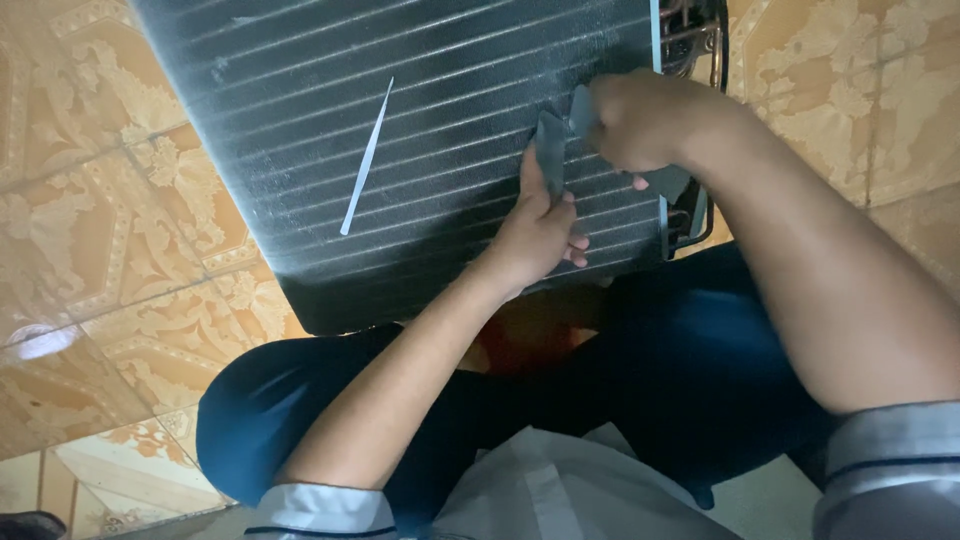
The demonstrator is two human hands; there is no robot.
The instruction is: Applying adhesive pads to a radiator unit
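A dark finned coil panel point(400, 130) lies on the patterned tile floor point(110, 250) before the knees. The left hand point(540, 235) pinches a small grey strip point(550, 150) against the fins; the right hand point(635, 120) is closed around a grey tool point(668, 182). A thin white strip point(367, 158) rests on the panel, well to the left.

Open finned coil panel point(420, 130) left of both hands, only a thin white strip point(367, 157) there.
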